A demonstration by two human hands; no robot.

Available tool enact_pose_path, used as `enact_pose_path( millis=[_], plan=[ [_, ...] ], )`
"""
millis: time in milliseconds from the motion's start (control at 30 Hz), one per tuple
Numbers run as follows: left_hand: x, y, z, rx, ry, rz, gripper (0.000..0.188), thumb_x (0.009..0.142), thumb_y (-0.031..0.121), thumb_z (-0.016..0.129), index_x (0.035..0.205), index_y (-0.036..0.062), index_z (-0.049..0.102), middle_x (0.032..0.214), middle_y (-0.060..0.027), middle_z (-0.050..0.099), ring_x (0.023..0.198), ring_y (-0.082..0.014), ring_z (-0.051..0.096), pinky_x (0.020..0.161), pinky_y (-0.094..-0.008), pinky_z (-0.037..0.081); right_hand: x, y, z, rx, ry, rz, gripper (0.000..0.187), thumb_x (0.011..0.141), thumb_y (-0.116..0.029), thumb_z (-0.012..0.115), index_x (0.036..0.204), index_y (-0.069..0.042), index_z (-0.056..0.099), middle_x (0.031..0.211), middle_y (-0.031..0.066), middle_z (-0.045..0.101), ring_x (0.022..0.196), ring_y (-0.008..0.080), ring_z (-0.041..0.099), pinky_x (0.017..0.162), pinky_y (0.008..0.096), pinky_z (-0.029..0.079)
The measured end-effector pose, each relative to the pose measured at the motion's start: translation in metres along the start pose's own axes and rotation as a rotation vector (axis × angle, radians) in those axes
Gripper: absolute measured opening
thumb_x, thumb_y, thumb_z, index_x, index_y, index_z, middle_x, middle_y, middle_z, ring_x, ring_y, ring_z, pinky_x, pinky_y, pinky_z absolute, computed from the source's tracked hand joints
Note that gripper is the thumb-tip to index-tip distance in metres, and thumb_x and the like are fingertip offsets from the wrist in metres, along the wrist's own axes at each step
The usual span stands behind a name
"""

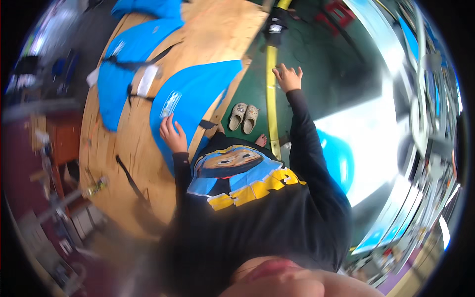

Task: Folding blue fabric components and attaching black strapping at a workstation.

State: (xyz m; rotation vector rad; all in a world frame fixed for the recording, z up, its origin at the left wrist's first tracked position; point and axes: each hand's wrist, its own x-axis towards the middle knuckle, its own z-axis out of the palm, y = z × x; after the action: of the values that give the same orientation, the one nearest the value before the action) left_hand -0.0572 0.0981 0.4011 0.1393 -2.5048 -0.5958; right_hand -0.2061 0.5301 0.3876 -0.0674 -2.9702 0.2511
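Note:
My left hand (172, 133) rests on a curved blue panel (198, 89) with a white printed patch, its fingers spread near that patch. The panel lies on a wooden table (217, 39) and has a short black strap (208, 124) at its near edge. My right hand (289, 78) is raised beside a long yellow strip (271, 99); its fingers are apart, some slightly bent, and nothing shows in them. Whether it touches the strip I cannot tell. Farther left on the table lies a second blue panel (114, 89) with black straps (131, 64).
Part of another blue piece (148, 7) lies at the table's far end. A loose black strap (129, 175) is on the near left tabletop. Beige clogs (243, 118) stand on the green floor (316, 64). A red stool-like object (339, 17) is at the far right.

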Motion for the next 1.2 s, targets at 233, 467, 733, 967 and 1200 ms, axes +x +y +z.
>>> enact_pose_path(
  millis=[233, 467, 733, 967, 1200],
  plan=[
    [0.055, 0.194, 0.124, -0.532, -0.439, 0.607, 0.027, 0.091, 0.009, 0.057, 0.117, 0.009, 0.064, 0.115, -0.0128, 0.06, 0.107, -0.0342, 0.056, 0.092, -0.0444, 0.045, -0.25, 0.141, -0.078, 0.009, 0.413, 0.629, 0.026, 0.091, -0.032, 0.063, 0.113, -0.018, 0.064, 0.102, 0.004, 0.067, 0.102, 0.0241, 0.062, 0.105, 0.0559, 0.033],
    [-0.066, 0.388, 0.194, -0.672, -0.774, 1.047, 0.039, 0.088, 0.022, 0.065, 0.124, 0.0075, 0.061, 0.117, -0.0107, 0.056, 0.109, -0.0337, 0.052, 0.092, -0.0434, 0.044, -0.523, 0.171, -0.106, -0.43, 0.361, 1.623, 0.04, 0.089, -0.019, 0.065, 0.127, -0.015, 0.057, 0.134, 0.0101, 0.053, 0.119, 0.0316, 0.052, 0.096, 0.0474, 0.043],
    [-0.106, 0.404, 0.187, -0.505, -0.714, 0.964, 0.019, 0.085, 0.024, 0.07, 0.097, 0.0107, 0.063, 0.104, -0.0054, 0.057, 0.107, -0.0285, 0.05, 0.089, -0.0442, 0.039, -0.566, 0.171, -0.122, -0.278, 0.388, 1.743, 0.023, 0.092, -0.024, 0.062, 0.112, -0.013, 0.062, 0.113, 0.0069, 0.062, 0.114, 0.0288, 0.052, 0.094, 0.0483, 0.037],
    [-0.111, 0.408, 0.186, -0.439, -0.745, 0.946, 0.013, 0.087, 0.017, 0.066, 0.093, 0.0098, 0.058, 0.098, -0.0074, 0.059, 0.096, -0.0298, 0.055, 0.083, -0.0444, 0.041, -0.549, 0.195, -0.133, -0.268, 0.689, 1.606, 0.013, 0.096, -0.02, 0.054, 0.103, -0.008, 0.052, 0.106, 0.0166, 0.064, 0.099, 0.0378, 0.06, 0.083, 0.0488, 0.045],
    [-0.098, 0.41, 0.177, -0.717, -1.021, 0.767, 0.014, 0.089, 0.014, 0.062, 0.098, 0.0071, 0.055, 0.083, -0.0085, 0.065, 0.076, -0.0302, 0.058, 0.072, -0.0418, 0.044, -0.456, 0.202, -0.147, 0.164, 1.036, 1.151, 0.015, 0.099, -0.017, 0.053, 0.108, -0.006, 0.049, 0.074, 0.0133, 0.064, 0.07, 0.0249, 0.065, 0.064, 0.0384, 0.048]
  ],
)
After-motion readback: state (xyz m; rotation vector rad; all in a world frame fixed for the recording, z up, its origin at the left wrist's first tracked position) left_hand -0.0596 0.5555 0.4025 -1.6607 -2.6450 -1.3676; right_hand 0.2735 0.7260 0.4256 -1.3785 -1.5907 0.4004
